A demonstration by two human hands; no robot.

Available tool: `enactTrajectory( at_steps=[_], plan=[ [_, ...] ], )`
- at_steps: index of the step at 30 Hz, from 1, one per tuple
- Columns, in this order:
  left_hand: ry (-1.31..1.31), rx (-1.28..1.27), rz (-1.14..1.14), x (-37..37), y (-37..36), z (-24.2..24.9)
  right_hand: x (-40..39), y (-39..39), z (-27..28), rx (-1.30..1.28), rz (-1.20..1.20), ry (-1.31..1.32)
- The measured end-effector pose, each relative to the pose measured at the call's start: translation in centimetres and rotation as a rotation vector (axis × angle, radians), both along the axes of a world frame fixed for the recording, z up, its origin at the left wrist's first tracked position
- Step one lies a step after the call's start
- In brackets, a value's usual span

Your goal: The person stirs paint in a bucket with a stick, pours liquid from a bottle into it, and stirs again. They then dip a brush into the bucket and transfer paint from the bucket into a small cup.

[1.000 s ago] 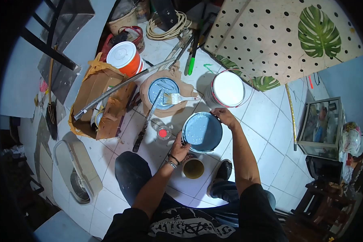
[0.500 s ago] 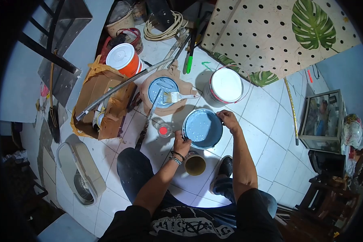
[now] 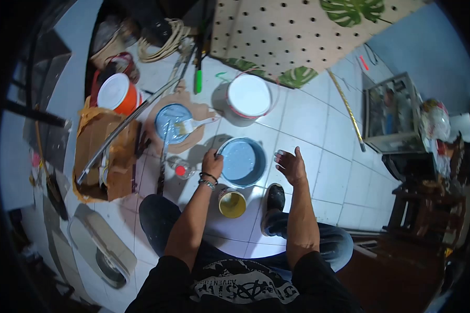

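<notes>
Big round pale-blue paint bucket [image 3: 241, 162] sits on the white tile floor [image 3: 318, 156] dead center, inside coated blue and a bit speckled. Left hand [image 3: 212, 163] grips its rim at 9 o'clock; right hand [image 3: 291, 165] hangs open at 3 o'clock, just off it I think. Small yellow-lined can [image 3: 232, 203] at 6, white-lidded bucket [image 3: 248, 96] at 12.
</notes>
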State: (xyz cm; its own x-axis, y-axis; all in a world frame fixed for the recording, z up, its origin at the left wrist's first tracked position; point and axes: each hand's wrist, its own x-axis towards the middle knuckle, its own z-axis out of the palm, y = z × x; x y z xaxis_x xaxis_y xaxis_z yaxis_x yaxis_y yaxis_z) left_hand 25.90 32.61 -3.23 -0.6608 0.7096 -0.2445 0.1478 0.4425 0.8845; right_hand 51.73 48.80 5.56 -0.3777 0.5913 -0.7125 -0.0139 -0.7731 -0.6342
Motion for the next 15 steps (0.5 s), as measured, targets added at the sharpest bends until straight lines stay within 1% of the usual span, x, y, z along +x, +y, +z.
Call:
enactTrajectory(
  at_steps=[1, 2, 5, 7, 8, 9, 10, 11, 13, 14, 15],
  plan=[
    [0.056, 0.024, -0.011, 0.0, 0.1, 0.1, 0.4, -0.1, 0.4, -0.05, -0.062, 0.168],
    [0.066, 0.012, -0.024, -0.1, 0.1, 0.1, 1.1, -0.5, 0.8, -0.052, -0.098, 0.274],
    [0.06, 0.001, -0.044, 0.0, -0.1, 1.6, 0.7, -1.9, 3.2, -0.025, -0.16, 0.292],
    [0.05, 0.001, -0.066, -0.2, -0.7, 1.5, 0.3, -2.5, 3.7, 0.005, -0.117, 0.314],
    [0.087, 0.035, -0.08, -0.1, -1.1, 1.2, 0.1, -3.0, 3.6, 0.015, -0.087, 0.31],
    [0.07, -0.064, -0.122, -0.2, -1.3, 2.2, -0.1, -4.4, 4.1, 0.013, -0.062, 0.301],
    [0.072, -0.026, -0.136, -0.4, -1.6, 0.8, -0.9, -6.0, 5.1, 0.072, 0.051, 0.173],
    [0.078, 0.025, -0.147, -0.6, -1.8, -0.6, -1.5, -7.9, 6.9, 0.144, 0.254, 0.051],
    [0.028, 0.136, -0.038, 0.9, -2.7, 0.2, -1.6, -10.9, 7.2, 0.293, 0.722, -0.097],
    [0.002, 0.196, 0.023, 1.5, -3.3, 0.8, -1.6, -12.5, 7.9, 0.385, 0.912, -0.286],
    [-0.058, 0.193, 0.033, 2.1, -4.6, 0.3, -2.2, -13.9, 9.5, 0.481, 1.101, -0.48]
  ],
)
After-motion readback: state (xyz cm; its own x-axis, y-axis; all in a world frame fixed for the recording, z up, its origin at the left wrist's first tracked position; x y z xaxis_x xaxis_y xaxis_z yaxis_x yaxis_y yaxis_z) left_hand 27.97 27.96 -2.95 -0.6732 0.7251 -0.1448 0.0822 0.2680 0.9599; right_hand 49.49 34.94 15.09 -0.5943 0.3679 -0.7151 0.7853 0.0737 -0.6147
